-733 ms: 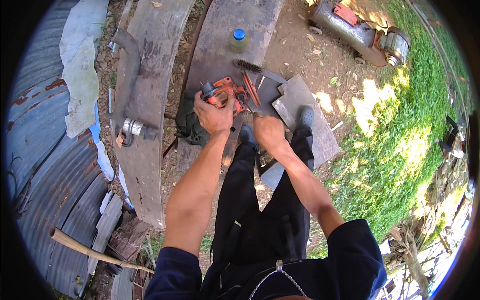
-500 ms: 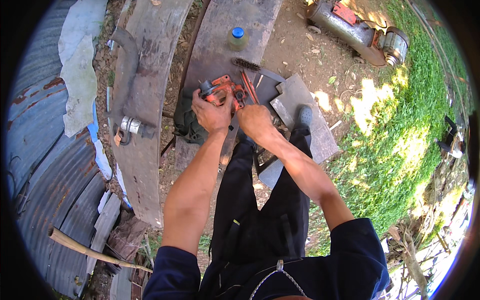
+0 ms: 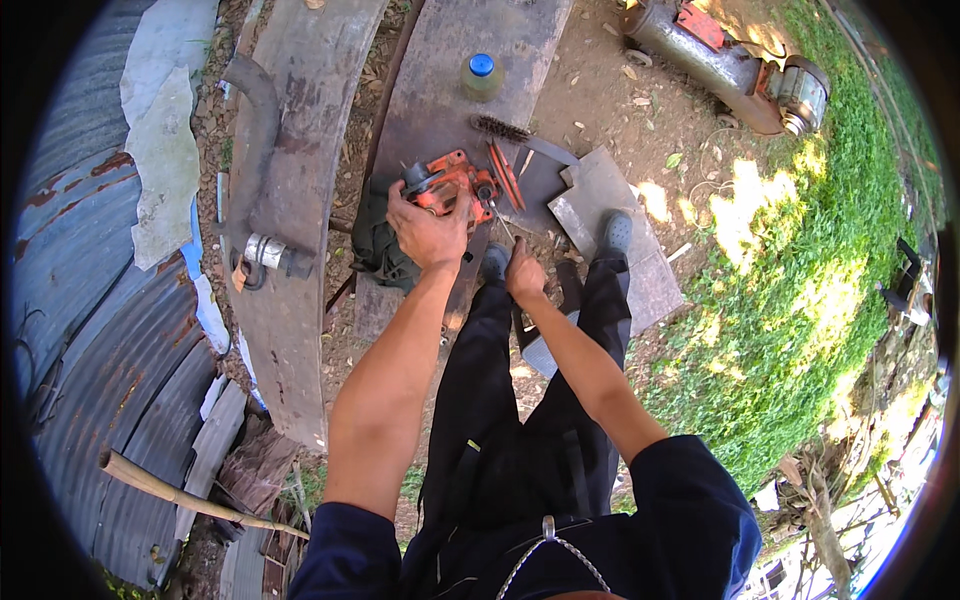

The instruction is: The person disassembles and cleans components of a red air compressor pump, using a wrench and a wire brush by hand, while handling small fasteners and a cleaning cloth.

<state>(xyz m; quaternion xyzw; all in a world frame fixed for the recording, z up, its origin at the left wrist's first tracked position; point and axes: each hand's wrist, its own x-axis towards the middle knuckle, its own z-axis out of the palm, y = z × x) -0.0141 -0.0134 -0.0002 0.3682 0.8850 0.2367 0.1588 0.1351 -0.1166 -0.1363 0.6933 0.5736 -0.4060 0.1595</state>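
Note:
On the wooden bench, an orange-red machine body (image 3: pixel 440 184) with dark fittings sits under my left hand (image 3: pixel 432 232), whose fingers wrap around its near side. My right hand (image 3: pixel 524 272) is closed just below and to the right, over the gap by my shoes. From it a thin, pale shaft or cord (image 3: pixel 504 224) runs up to the machine's right end; its kind is too small to make out. Right of the machine lies a narrow red piece (image 3: pixel 506 176). Above that is a dark-bristled wire brush (image 3: pixel 498 127).
A blue-capped jar (image 3: pixel 481 78) stands farther up the bench (image 3: pixel 510 30). Dark green cloth (image 3: pixel 380 245) lies left of my left hand. Flat metal plates (image 3: pixel 610 190) lie at the right. A curved pipe (image 3: pixel 255 130) rests on the left plank; a large metal cylinder (image 3: pixel 700 60) lies at upper right.
My right hand has moved back toward me, away from the machine's right end, exposing the thin shaft or cord. My left hand stays on the machine.

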